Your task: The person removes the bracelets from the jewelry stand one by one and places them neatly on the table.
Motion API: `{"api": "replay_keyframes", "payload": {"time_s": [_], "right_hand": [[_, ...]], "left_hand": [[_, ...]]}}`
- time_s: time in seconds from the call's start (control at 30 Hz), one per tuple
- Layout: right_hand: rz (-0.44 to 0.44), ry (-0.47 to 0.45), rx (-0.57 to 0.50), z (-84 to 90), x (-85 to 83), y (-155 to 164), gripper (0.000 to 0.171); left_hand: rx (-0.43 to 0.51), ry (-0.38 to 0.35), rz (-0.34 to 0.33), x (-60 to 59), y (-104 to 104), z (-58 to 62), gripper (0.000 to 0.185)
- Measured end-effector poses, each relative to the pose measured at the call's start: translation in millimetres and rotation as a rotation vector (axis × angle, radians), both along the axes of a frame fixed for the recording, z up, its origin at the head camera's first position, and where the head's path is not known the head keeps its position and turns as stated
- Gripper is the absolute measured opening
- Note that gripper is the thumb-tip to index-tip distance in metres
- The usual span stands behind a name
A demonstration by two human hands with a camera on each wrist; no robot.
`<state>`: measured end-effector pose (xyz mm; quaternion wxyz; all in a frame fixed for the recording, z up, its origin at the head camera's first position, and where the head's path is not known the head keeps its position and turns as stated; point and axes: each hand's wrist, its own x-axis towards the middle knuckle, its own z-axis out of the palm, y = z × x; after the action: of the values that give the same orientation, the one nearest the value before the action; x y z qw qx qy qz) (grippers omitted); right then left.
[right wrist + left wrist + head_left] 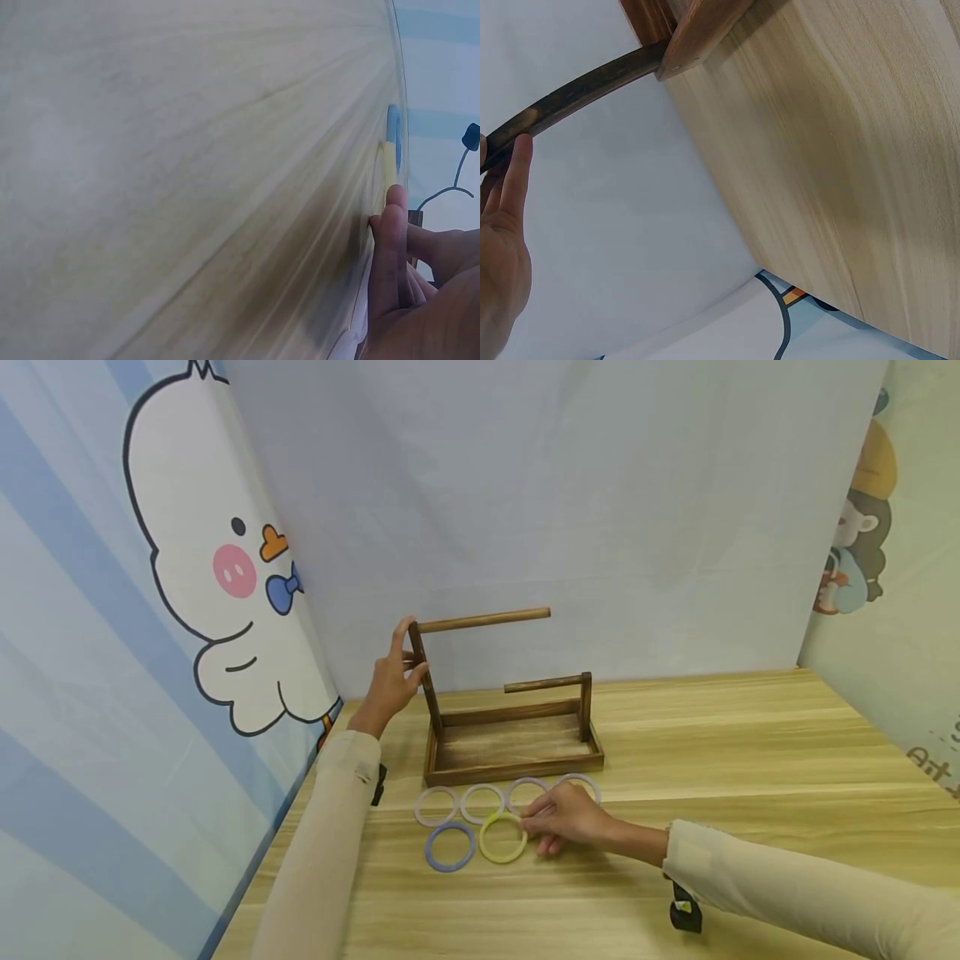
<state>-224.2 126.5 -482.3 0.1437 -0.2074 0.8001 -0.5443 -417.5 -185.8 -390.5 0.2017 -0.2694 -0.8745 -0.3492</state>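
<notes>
A dark wooden stand (517,772) has a tray base, a tall left post (430,697) and a short right post, each bearing a horizontal bar. My left hand (393,681) grips the tall post near its top, thumb on one side and fingers on the other. In the left wrist view, fingertips lie against that post (592,86). In front of the stand, my right hand (572,818) pinches the right edge of a yellow bangle (491,857) low at the tabletop. The right wrist view shows the yellow bangle (389,161) edge-on at the fingertips.
A blue bangle (451,867) lies left of the yellow one. Several pale lilac bangles, one at the left end (437,824), form a row along the tray's front, partly behind my right hand. A white cloth wall (637,527) rises behind the wooden table (712,760).
</notes>
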Motion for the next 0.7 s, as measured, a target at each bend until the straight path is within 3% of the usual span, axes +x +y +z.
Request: {"api": "replay_keyframes", "payload": {"time_s": [0.47,0.7], "right_hand": [[-0.035,0.159,0.096,-0.4,3.3,-7.4,0.008],[-0.024,0.228,0.106,5.8,2.8,-3.1,0.009]], "left_hand": [[0.012,-0.012,-0.003,2.4,3.2,0.0,0.086],[0.039,-0.016,-0.025,0.6,6.4,2.0,0.089]]}}
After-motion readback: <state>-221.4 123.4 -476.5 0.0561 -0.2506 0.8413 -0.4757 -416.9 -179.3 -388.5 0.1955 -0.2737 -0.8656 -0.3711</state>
